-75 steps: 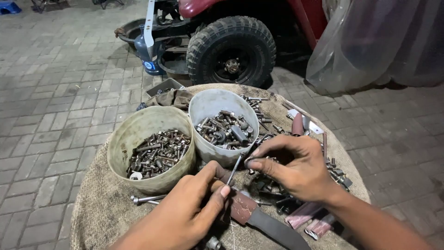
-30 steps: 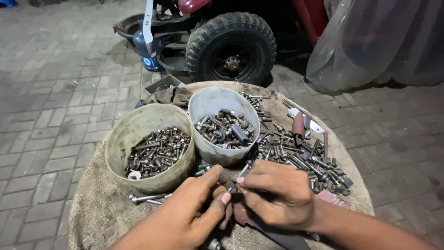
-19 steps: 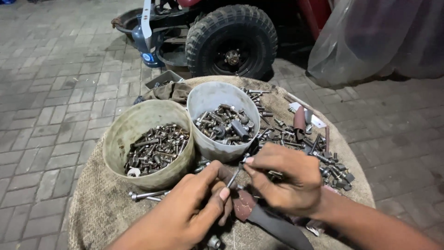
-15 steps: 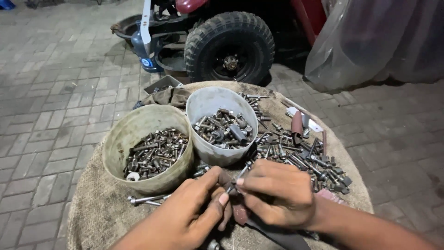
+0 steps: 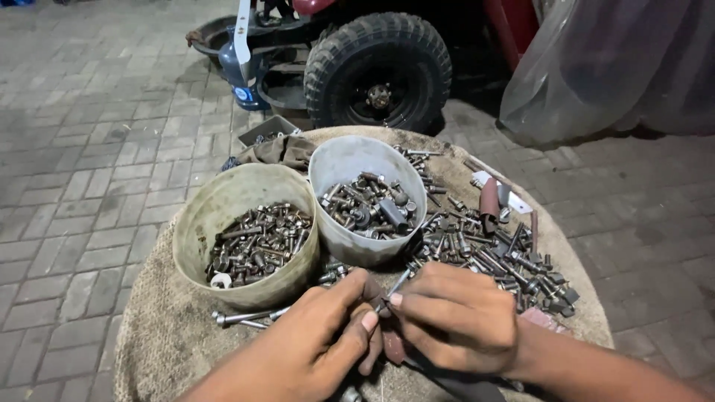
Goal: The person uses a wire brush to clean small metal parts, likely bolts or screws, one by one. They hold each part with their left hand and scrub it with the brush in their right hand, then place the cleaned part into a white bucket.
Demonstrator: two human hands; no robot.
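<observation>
My left hand (image 5: pixel 320 339) and my right hand (image 5: pixel 450 316) meet over the near edge of a round burlap-covered table (image 5: pixel 160 327). Between their fingertips they pinch a thin metal bolt (image 5: pixel 395 286) that points up and to the right. Just beyond the hands stand two round tubs: a tan tub (image 5: pixel 246 234) on the left and a white tub (image 5: pixel 365 197) on the right, both holding bolts and nuts. A loose heap of bolts (image 5: pixel 491 257) lies right of the white tub, behind my right hand.
Two long bolts (image 5: pixel 242 318) lie on the burlap in front of the tan tub. A brown-handled tool (image 5: pixel 489 199) and a rag (image 5: pixel 279 149) lie at the back. A vehicle tyre (image 5: pixel 380 71) and a plastic sheet (image 5: pixel 618 67) stand beyond the table on brick paving.
My right hand drew back from the bolt heap to meet my left hand. Both now hold the thin bolt closer to me; the tubs have not moved.
</observation>
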